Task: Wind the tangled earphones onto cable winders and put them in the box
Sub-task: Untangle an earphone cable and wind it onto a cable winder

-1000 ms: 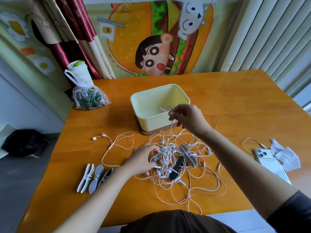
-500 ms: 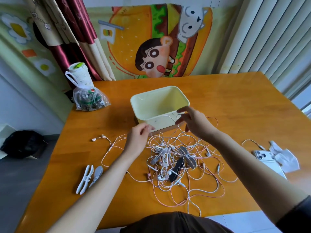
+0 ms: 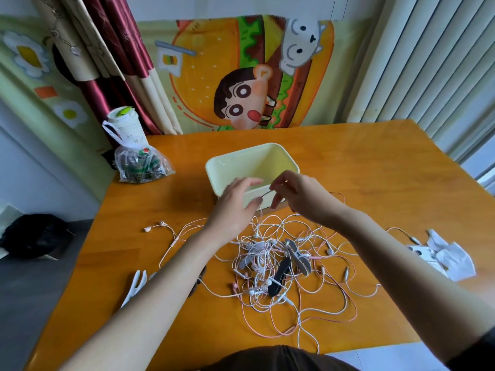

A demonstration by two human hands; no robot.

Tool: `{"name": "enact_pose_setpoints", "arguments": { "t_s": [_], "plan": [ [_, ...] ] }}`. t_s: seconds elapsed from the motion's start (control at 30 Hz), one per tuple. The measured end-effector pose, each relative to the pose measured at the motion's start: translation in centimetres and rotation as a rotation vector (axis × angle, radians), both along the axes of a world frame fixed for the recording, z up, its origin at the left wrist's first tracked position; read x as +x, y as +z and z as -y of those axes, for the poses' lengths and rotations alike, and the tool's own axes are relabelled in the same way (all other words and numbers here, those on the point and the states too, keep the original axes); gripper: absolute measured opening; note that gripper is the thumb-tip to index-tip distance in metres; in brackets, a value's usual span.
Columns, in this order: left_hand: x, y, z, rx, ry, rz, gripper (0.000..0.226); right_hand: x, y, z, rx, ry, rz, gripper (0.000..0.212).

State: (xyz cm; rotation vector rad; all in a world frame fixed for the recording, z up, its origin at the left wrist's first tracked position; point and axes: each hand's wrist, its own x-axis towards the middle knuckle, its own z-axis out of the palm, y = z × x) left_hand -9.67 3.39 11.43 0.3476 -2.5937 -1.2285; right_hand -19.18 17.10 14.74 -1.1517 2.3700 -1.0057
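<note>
Pinches a thin cable strand (image 3: pixel 265 194) in the right hand (image 3: pixel 302 195) over the near rim of the cream box (image 3: pixel 227 167); left hand (image 3: pixel 235 207) just beside, fingers loosely spread, blurred, grip impossible to tell. Has tangled earphones (image 3: pixel 270 263) and dark cable winders (image 3: pixel 281 271) heaped between the forearms, loops trailing almost to the front edge of the table (image 3: pixel 375 170). Offers bare wood right of and behind the box; white winders (image 3: pixel 135 285) near the left edge.
</note>
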Motion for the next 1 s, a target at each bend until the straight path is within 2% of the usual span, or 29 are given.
{"name": "enact_pose_setpoints", "arguments": {
  "t_s": [0.03,0.1,0.17,0.2,0.43,0.6,0.8,0.9,1.0],
  "plan": [
    [0.0,-0.2,-0.5,0.027,-0.073,0.029,0.033,0.1,-0.1,-0.1,0.0,0.017,-0.01,0.012],
    [0.1,-0.7,-1.3,0.099,-0.149,0.059,0.023,0.3,-0.2,-0.3,0.012,0.042,-0.041,0.013],
    [0.0,-1.1,-1.4,0.22,-0.122,0.075,0.01,0.1,-0.4,-0.7,0.017,0.04,-0.057,0.012],
    [0.0,-1.4,-1.2,0.264,-0.113,0.09,0.014,-0.2,-0.7,-1.0,0.019,0.021,-0.069,0.011],
    [0.7,-4.2,1.0,0.162,-0.046,0.219,0.027,-3.9,-3.1,-4.6,0.051,-0.29,-0.12,0.011],
    [0.7,-5.2,2.9,0.169,0.161,0.175,0.034,-4.6,-5.4,-6.7,0.234,-0.282,-0.059,0.023],
    [0.9,-6.3,1.8,0.125,0.031,0.33,0.027,-4.6,-8.1,-8.0,0.468,-0.337,-0.069,0.017],
    [0.1,-5.7,-0.4,0.111,-0.062,0.323,0.025,-2.7,-7.6,-6.5,0.317,-0.161,-0.137,0.038],
    [-1.0,-4.4,-2.5,0.127,-0.129,0.256,0.022,0.1,-6.6,-4.5,0.13,0.039,-0.033,0.052]
  ]
}}
